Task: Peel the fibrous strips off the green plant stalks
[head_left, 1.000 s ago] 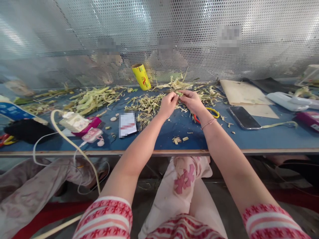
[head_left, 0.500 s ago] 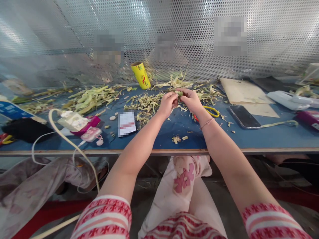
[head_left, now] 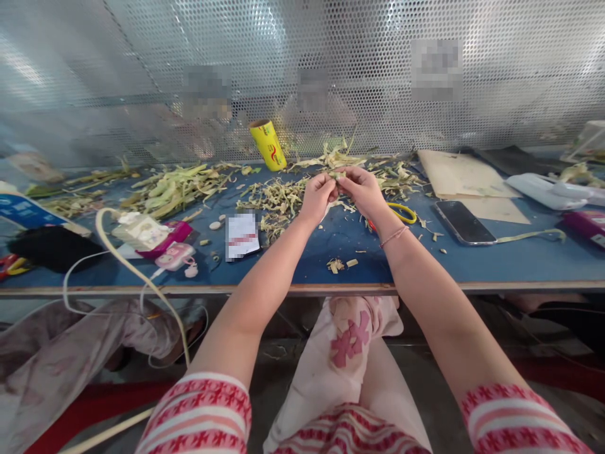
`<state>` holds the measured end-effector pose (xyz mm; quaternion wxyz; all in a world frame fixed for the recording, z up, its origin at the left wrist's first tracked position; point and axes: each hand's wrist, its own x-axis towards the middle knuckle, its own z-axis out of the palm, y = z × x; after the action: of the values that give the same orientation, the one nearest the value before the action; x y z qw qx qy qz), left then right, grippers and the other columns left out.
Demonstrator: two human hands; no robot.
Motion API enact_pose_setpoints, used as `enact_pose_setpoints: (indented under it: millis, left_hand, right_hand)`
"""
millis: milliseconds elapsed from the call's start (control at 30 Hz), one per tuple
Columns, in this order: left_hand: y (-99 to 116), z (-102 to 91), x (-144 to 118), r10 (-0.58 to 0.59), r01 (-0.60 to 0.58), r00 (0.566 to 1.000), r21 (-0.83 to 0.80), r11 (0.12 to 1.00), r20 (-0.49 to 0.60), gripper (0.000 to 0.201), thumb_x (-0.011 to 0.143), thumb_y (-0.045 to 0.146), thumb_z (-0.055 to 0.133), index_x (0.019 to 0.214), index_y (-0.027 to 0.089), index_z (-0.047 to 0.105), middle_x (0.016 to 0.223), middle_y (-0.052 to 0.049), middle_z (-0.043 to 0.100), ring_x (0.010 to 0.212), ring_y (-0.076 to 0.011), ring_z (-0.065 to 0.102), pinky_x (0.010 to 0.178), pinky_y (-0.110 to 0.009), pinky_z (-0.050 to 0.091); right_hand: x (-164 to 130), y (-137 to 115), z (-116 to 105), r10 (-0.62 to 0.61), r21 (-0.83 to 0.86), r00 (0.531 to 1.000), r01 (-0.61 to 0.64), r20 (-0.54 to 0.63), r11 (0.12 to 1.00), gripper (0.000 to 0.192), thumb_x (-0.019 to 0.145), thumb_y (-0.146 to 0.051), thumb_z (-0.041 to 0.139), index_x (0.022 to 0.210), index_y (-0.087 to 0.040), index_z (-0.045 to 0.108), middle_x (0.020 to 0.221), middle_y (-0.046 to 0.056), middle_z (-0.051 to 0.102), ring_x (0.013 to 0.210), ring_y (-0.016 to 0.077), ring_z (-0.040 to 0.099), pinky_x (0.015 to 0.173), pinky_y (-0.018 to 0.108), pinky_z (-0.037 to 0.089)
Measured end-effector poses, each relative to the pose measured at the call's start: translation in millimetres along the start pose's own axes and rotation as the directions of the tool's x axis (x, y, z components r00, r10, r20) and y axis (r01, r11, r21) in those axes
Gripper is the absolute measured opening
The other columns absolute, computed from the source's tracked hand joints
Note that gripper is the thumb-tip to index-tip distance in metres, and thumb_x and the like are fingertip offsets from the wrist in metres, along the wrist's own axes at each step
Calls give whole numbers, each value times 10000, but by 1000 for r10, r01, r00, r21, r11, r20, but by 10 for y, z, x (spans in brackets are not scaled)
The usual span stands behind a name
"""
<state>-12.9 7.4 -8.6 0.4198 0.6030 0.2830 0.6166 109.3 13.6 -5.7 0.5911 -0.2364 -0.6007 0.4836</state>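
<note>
My left hand (head_left: 319,195) and my right hand (head_left: 362,190) meet fingertip to fingertip above the blue table (head_left: 520,258), pinching a small green plant piece (head_left: 336,177) between them. A pale strip hangs from it below my left hand. Right under and behind my hands lies a heap of dry yellow-green husk scraps (head_left: 278,198). A red and yellow pair of scissors (head_left: 399,215) lies just right of my right wrist.
A yellow roll (head_left: 268,145) leans against the perforated metal screen. A longer green husk pile (head_left: 174,186) lies at left, with a charger, cables and a card (head_left: 242,236). A black phone (head_left: 463,222) and brown paper (head_left: 460,180) lie at right. People sit behind the screen.
My hands stayed in the same spot, fingers working the small green piece; the fingertips have drawn closer together and a pale strip now hangs below my left hand.
</note>
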Motion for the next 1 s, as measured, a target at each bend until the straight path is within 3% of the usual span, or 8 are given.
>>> enact_pose_setpoints:
  millis: [333, 600, 700, 800, 900, 1000]
  left_hand:
    - [14, -40, -20, 93, -99, 995, 173, 980, 41, 424, 862, 446, 591, 580, 202, 391, 509, 37, 409, 485, -76, 371, 507, -242, 332]
    - [90, -67, -48, 166, -181, 983, 281, 942, 77, 381, 852, 370, 602, 577, 201, 400, 539, 30, 406, 522, -91, 359, 526, -256, 300]
    - [36, -86, -24, 147, -164, 986, 255, 953, 81, 359, 836, 345, 609, 573, 196, 414, 530, 32, 410, 511, -87, 357, 520, -251, 295]
    - [-70, -92, 28, 72, -81, 995, 131, 988, 72, 406, 871, 391, 551, 556, 192, 391, 529, 27, 402, 498, -83, 379, 516, -242, 323]
    - [-157, -79, 67, 13, -11, 999, 62, 998, -34, 467, 917, 547, 435, 610, 200, 377, 553, 31, 369, 489, -84, 392, 499, -237, 336]
    - [-198, -73, 69, 64, -52, 993, 110, 992, -102, 490, 859, 681, 447, 709, 215, 417, 574, 45, 356, 478, -80, 391, 485, -238, 327]
  right_hand:
    - [-51, -14, 124, -15, 4, 995, 16, -101, 1000, 351, 687, -483, 756, 872, -223, 610, 723, -27, 549, 668, 92, 531, 669, 235, 505]
    - [-54, 37, 195, 14, 56, 979, -3, -201, 998, 316, 695, -458, 737, 824, -219, 576, 735, -21, 534, 672, 93, 512, 668, 232, 495]
    - [-30, 78, 161, 8, 73, 986, 4, -165, 997, 330, 693, -466, 747, 831, -220, 575, 730, -26, 531, 674, 91, 519, 670, 235, 491]
    - [-6, 117, 112, -18, 38, 995, 22, -100, 999, 352, 682, -473, 761, 875, -226, 600, 714, -35, 534, 663, 90, 519, 659, 241, 480]
    - [2, 131, 93, -56, -40, 996, 53, -65, 998, 364, 661, -455, 780, 890, -218, 623, 694, -37, 533, 650, 93, 512, 653, 250, 478]
    - [-1, 122, 106, -54, -84, 998, 51, -42, 995, 358, 656, -436, 785, 890, -221, 620, 676, -38, 520, 644, 108, 516, 653, 270, 493]
